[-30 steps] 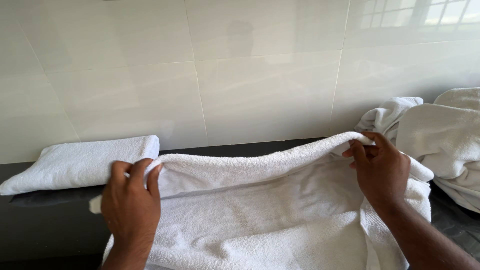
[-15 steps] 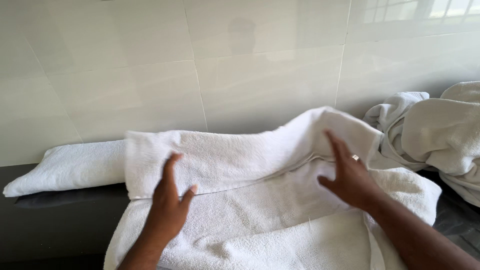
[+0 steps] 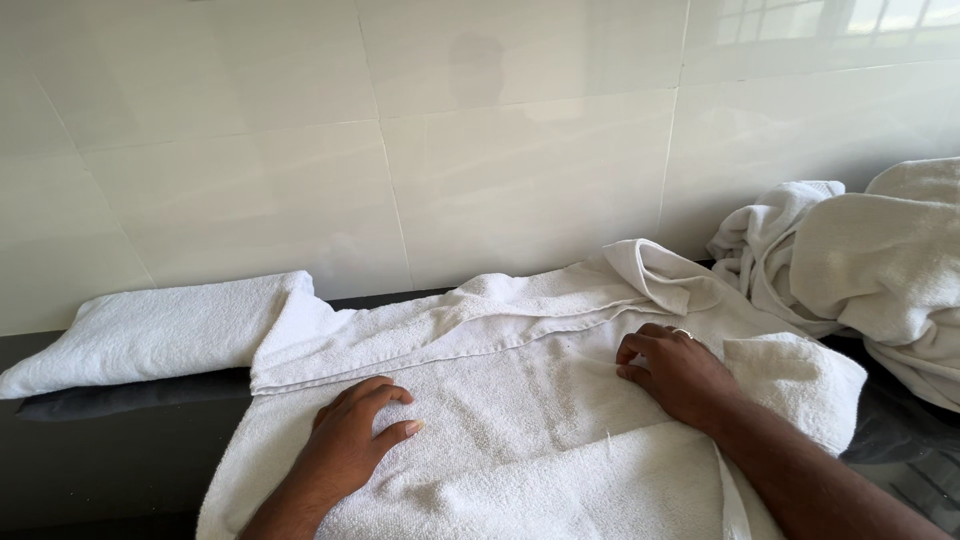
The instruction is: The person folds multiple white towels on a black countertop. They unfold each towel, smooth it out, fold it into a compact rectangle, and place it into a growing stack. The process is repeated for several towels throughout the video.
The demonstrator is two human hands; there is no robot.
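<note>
- I see my left hand (image 3: pixel 350 440) resting palm-down on the white towel (image 3: pixel 520 420), fingers spread and slightly arched; it clamps nothing, only presses the cloth flat.
- My right hand (image 3: pixel 675 372) also lies on the towel, to the right of the left hand, fingers curled with the tips against the cloth near the folded edge; whether they pinch a bit of pile I cannot tell. A ring (image 3: pixel 682 332) shows on one finger.
- The towel lies spread over the dark countertop (image 3: pixel 110 450), its far edge folded back toward me in a long double layer, with one corner turned up at the far right.
- My judgement on handling: soft, limp terry, light, not fragile, not slippery; it will sag and wrinkle wherever unsupported. Best taken at a corner or along the hemmed edge.
- A folded towel (image 3: pixel 150 330), same looped white pile, sits just left of the spread towel, touching its far left corner.
- A heap of crumpled towels (image 3: pixel 870 260) lies to its right, cream to white, bulky.
- Behind the towel rises a glossy pale tiled wall (image 3: pixel 480 140).
</note>
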